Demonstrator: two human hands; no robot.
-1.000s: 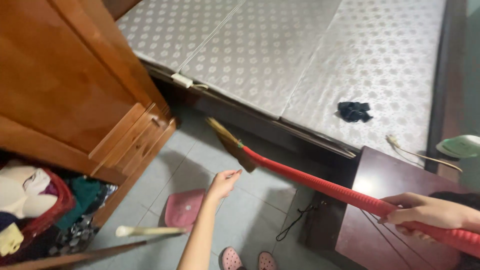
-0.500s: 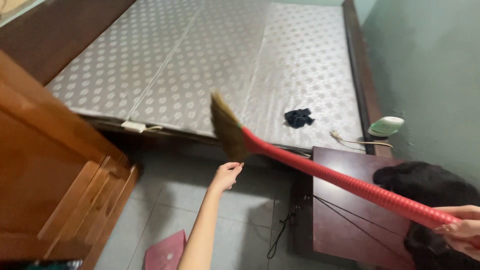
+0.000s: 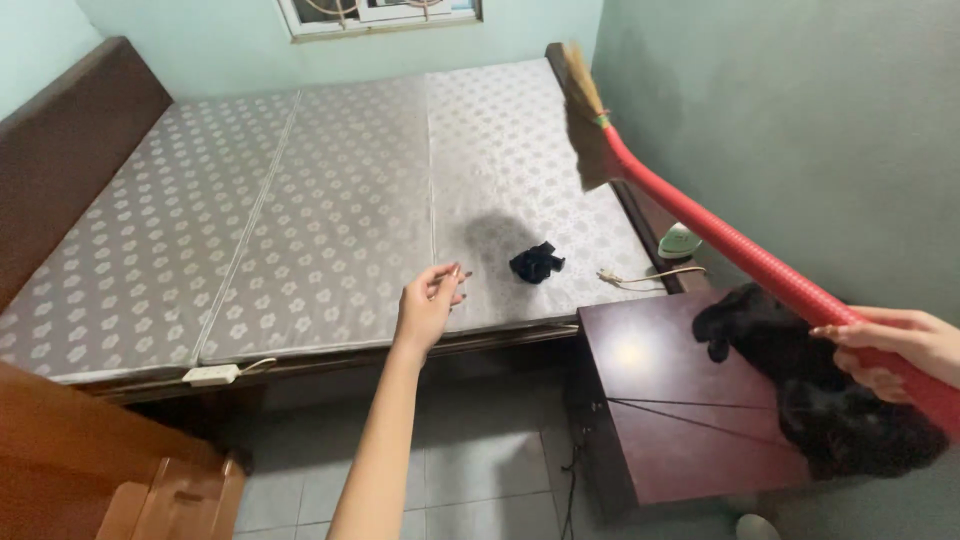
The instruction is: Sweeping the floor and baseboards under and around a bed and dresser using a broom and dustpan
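Broom Raised Over Bed, Left Hand Free

Fingers [image 3: 868,352] of the right hand [image 3: 895,350] are wrapping around the red ribbed handle of the broom [image 3: 720,235], closing firmly on it near its lower end at the right edge of the view. From that grip the handle is slanting up and to the left, and the straw-coloured bristle head is hanging in the air above the far right corner of the bed, close to the green wall [image 3: 790,120].

Fingers [image 3: 447,278] of the left hand [image 3: 428,305] are lying loosely curled and slightly apart, holding nothing and touching nothing. This hand is reaching forward on an outstretched arm and is hovering over the near edge of the mattress [image 3: 300,210].

Lying on the grey patterned mattress just beyond the left hand is a small black cloth [image 3: 536,262], and a pale cable [image 3: 640,277] is trailing beside it toward the right edge. A light green object [image 3: 680,241] is sitting between the bed and the wall.

Below the broom handle a dark wooden bedside table [image 3: 660,410] is standing against the bed, and a black furry mass [image 3: 820,400] is resting on its right part, directly under the right hand. An orange-brown wooden cabinet [image 3: 90,470] is showing at the lower left corner, and a white power strip [image 3: 210,375] is lying at the bed frame's front edge.
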